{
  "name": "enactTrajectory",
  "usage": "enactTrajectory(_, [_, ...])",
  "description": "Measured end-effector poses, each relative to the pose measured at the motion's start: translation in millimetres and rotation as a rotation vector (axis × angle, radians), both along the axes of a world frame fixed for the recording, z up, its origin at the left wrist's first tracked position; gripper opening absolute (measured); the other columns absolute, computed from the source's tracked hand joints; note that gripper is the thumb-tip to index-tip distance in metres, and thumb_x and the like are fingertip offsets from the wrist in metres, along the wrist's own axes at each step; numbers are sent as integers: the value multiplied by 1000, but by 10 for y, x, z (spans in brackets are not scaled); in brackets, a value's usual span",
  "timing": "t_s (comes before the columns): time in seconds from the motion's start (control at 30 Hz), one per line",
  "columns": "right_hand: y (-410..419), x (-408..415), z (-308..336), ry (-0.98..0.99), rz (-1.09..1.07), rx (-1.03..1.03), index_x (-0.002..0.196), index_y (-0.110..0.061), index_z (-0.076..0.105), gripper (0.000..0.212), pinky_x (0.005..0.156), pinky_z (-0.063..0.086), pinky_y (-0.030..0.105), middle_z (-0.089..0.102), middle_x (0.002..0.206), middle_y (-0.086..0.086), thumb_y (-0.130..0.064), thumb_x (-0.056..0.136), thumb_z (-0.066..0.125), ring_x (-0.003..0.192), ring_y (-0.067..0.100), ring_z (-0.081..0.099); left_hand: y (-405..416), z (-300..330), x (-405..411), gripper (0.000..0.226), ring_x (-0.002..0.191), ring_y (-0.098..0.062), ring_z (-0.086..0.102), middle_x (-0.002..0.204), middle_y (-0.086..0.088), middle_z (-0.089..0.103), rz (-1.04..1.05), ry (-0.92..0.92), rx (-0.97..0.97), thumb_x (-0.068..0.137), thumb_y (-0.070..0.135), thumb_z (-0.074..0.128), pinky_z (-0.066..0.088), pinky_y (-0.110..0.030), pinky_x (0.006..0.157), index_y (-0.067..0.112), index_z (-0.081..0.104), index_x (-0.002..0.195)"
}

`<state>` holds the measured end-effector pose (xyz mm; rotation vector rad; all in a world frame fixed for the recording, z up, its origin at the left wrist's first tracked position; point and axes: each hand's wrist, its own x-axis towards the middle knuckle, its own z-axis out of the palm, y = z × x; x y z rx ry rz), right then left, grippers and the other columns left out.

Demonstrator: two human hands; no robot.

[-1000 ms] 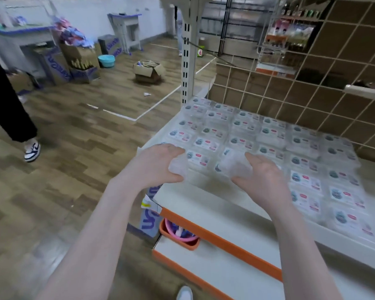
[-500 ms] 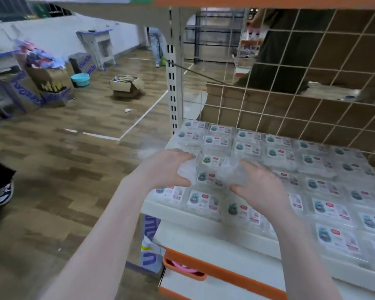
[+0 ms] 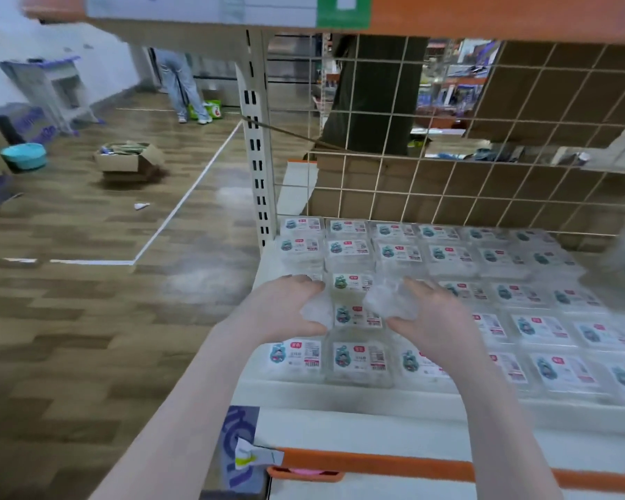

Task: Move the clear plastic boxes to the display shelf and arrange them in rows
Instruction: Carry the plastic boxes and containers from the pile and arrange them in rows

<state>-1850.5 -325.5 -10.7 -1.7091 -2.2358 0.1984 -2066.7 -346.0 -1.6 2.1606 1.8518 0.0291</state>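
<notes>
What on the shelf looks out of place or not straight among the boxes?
Nothing on the display shelf stands out: the labelled clear boxes lie flat in fairly even rows. The left hand and right hand each grip a clear box above them. Only the floor is untidy: an open carton and a paper scrap.

Single view, head-worn wide-angle camera: looks forward and down from close above the display shelf (image 3: 340, 391), which fills the lower right of the frame; floor (image 3: 87, 319) upper and lower left; wire grid (image 3: 448, 182) upper right.
</notes>
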Motion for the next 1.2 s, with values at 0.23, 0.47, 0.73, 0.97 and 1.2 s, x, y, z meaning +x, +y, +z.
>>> enactTrajectory(0.23, [-42, -26, 8, -9, -21, -34, 123, -8, 54, 51, 84, 38, 28, 57, 123, 8, -31, 80, 68, 111, 24, 50, 13, -17, -82, 58, 110, -21, 50, 118, -1, 50, -18, -66, 31, 73, 44, 71, 43, -27, 86, 22, 54, 124])
enactTrajectory(0.47, [0, -41, 21, 22, -42, -77, 125, -9, 52, 53, 84, 41, 31, 55, 125, 7, -32, 80, 68, 112, 24, 49, 65, 231, -180, 46, 124, -11, 45, 138, 9, 50, 20, -188, -31, 89, 37, 56, 35, -20, 92, 26, 51, 133])
enactTrajectory(0.73, [58, -3, -25, 51, -38, -72, 123, -11, 54, 51, 84, 39, 30, 57, 122, 7, -31, 79, 69, 111, 24, 49, 238, 353, -234, 32, 102, -7, 56, 118, 7, 61, 55, -368, -37, 93, 26, 54, 46, -22, 90, 23, 59, 125])
enactTrajectory(0.97, [85, 81, -25, 38, -40, -72, 122, -12, 53, 48, 82, 40, 30, 58, 118, 6, -35, 82, 66, 107, 23, 51, 335, 307, -164, 34, 104, -5, 53, 126, 6, 58, 49, -283, -19, 97, 26, 48, 37, -17, 85, 23, 55, 130])
enactTrajectory(1.2, [98, 101, -19, 23, -17, -77, 130, -14, 49, 53, 88, 39, 28, 54, 127, 5, -37, 84, 64, 114, 22, 49, 260, 157, -144, 60, 118, -16, 50, 136, 3, 50, 152, -195, 5, 87, 33, 59, 42, -24, 88, 26, 37, 143])
